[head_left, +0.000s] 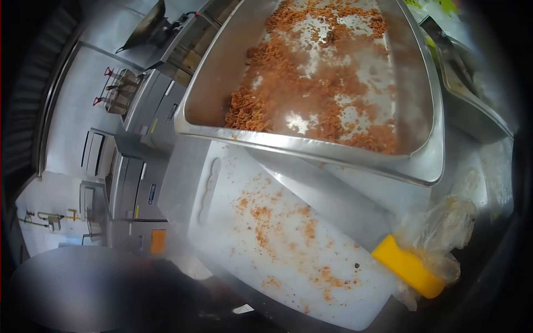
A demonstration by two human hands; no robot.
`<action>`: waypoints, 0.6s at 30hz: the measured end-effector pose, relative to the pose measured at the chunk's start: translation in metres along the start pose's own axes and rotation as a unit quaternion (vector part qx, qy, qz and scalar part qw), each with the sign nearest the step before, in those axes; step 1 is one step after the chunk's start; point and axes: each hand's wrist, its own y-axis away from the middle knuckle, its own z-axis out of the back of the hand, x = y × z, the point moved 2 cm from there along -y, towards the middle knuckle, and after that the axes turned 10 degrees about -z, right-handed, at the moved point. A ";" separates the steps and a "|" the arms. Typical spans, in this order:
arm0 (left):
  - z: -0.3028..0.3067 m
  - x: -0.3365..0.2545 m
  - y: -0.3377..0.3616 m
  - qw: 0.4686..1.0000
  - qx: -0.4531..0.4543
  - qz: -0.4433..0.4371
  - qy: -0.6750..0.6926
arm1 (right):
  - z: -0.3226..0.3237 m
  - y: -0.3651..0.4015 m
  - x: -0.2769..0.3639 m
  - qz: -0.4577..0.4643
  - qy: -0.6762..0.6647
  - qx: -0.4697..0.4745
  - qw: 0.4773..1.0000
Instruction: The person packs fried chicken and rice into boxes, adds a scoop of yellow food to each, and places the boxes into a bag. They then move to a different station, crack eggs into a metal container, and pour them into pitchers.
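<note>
Neither of my hands can be made out. A deep metal tray (311,145) fills the upper middle, holding browned, finely chopped food (300,94) under a haze like steam. Below it lies a white cutting board (233,222) scattered with orange-brown crumbs. A knife (327,197) with a broad blade rests across the board, its far end passing under the tray's edge. Its yellow handle (408,266) points to the lower right. Crumpled clear plastic (447,233), possibly a disposable glove, lies against the handle.
Another metal container (472,94) stands right of the tray. Stainless kitchen units (139,183) line the left, with fryer baskets (119,91) and a wok (145,25) farther up. A dark blurred shape (83,288) covers the lower left corner.
</note>
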 end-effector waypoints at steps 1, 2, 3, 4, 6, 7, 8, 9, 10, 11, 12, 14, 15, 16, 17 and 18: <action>-0.002 0.000 0.002 1.000 -0.004 0.003 -0.001 | -0.002 -0.002 0.000 0.002 -0.001 0.000 1.000; -0.005 0.002 0.001 1.000 -0.009 0.006 -0.005 | -0.002 -0.002 -0.001 0.004 -0.002 0.001 1.000; -0.006 0.002 0.001 1.000 -0.010 0.005 -0.008 | -0.003 -0.002 -0.004 0.003 -0.002 0.003 1.000; -0.011 0.001 -0.004 1.000 -0.012 0.007 -0.010 | -0.003 -0.004 -0.003 0.004 -0.002 0.005 1.000; -0.012 -0.001 -0.005 1.000 -0.010 0.003 -0.013 | -0.003 -0.002 -0.004 0.001 -0.002 0.008 1.000; -0.012 0.000 -0.005 1.000 -0.009 0.003 -0.011 | -0.003 -0.003 -0.002 -0.002 -0.003 0.009 1.000; -0.012 0.001 -0.004 1.000 -0.007 0.002 -0.010 | -0.001 -0.001 -0.006 -0.004 -0.002 0.011 1.000; -0.012 0.002 -0.003 1.000 -0.007 0.002 -0.006 | -0.001 0.000 -0.008 -0.002 0.001 0.013 1.000; -0.012 0.004 -0.002 1.000 -0.008 0.000 -0.004 | -0.002 -0.001 -0.007 -0.003 0.001 0.015 1.000; -0.010 0.007 -0.001 1.000 -0.006 -0.002 -0.001 | -0.001 -0.001 -0.009 0.000 0.002 0.015 1.000; -0.010 0.009 -0.001 1.000 -0.006 -0.001 0.000 | -0.002 0.001 -0.011 0.004 0.001 0.019 1.000; -0.007 0.015 0.000 1.000 0.002 -0.002 -0.001 | 0.000 0.005 -0.011 0.006 -0.006 0.033 0.999; -0.005 0.018 -0.002 1.000 0.008 -0.004 -0.003 | 0.006 0.010 -0.011 0.007 -0.012 0.039 0.999; -0.005 0.022 -0.003 1.000 0.017 -0.003 -0.003 | 0.014 0.017 -0.007 0.012 -0.020 0.051 0.998; -0.003 0.027 -0.007 1.000 0.020 -0.002 -0.003 | 0.024 0.029 0.001 0.007 -0.029 0.064 0.998; -0.003 0.032 -0.014 1.000 0.017 0.000 -0.001 | 0.028 0.034 0.014 0.008 -0.039 0.078 0.996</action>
